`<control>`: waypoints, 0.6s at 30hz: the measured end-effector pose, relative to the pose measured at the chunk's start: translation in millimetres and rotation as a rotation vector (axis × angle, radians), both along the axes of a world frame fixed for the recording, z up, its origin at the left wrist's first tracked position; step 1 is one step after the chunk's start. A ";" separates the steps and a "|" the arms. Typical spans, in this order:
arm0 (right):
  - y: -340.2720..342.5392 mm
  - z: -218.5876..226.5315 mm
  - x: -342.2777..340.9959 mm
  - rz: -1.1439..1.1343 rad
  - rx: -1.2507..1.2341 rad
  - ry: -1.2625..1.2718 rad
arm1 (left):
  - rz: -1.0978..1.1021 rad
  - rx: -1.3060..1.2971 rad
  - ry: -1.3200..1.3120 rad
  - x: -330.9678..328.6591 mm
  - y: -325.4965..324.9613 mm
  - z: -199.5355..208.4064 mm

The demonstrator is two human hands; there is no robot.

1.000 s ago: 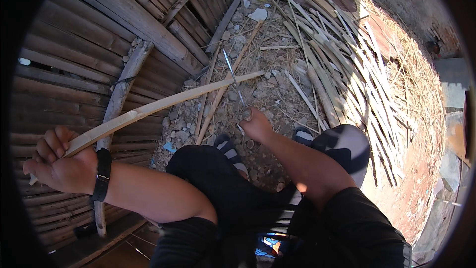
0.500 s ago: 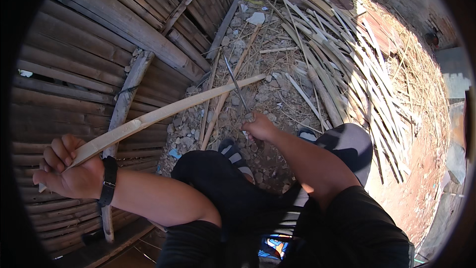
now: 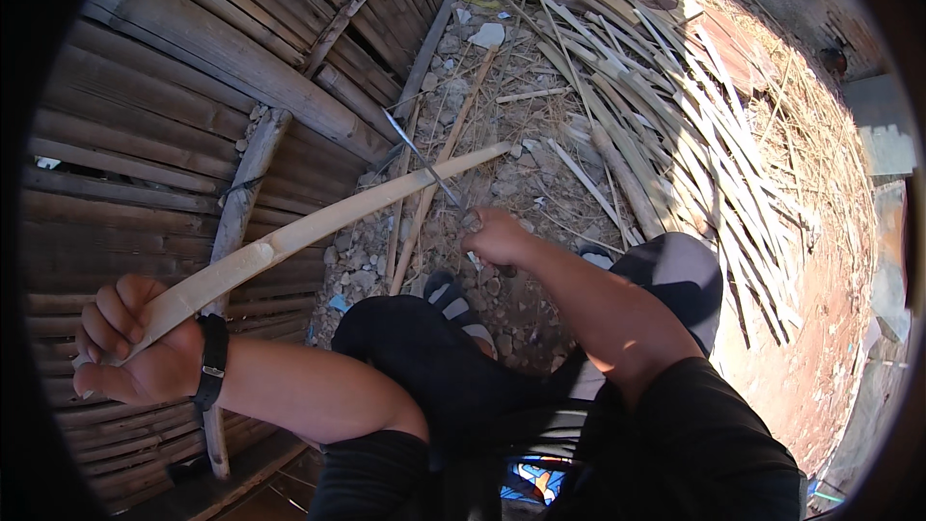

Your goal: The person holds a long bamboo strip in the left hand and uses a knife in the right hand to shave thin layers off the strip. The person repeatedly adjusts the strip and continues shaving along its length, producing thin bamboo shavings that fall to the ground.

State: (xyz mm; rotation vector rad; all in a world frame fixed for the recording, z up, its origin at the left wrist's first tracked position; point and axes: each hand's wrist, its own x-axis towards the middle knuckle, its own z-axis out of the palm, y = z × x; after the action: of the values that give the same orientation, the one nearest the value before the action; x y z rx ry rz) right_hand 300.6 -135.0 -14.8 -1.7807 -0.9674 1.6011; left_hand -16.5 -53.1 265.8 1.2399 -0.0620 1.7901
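Observation:
My left hand, out at the far left, is closed around the near end of a long pale bamboo strip. The strip slants up and to the right, its far end above the rubble. In front of my knees, my right hand grips a knife; its handle is mostly hidden in my fingers. The knife's long thin blade points up and left and crosses the strip toward its far end. Whether the blade touches the strip or only passes over it, I cannot tell.
A bamboo-slat wall with a leaning pole stands close on the left. Rubble covers the ground ahead. A large pile of split bamboo strips lies at the right. My sandalled foot is below the strip.
The knife blade has swung left, its tip now nearer the wall. The strip has rolled slightly and shows more of its broad face. Both hands keep their hold.

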 end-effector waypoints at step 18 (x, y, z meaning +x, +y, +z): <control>1.7 71.7 -10.3 0.308 0.185 0.310 | -0.128 0.071 0.026 8.4 -7.3 4.8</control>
State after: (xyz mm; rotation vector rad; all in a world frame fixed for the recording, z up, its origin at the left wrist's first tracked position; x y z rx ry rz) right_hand 290.3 -133.3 57.0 -1.2583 -1.2337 1.8375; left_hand -8.1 -60.3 270.6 1.2802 -0.1873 1.6738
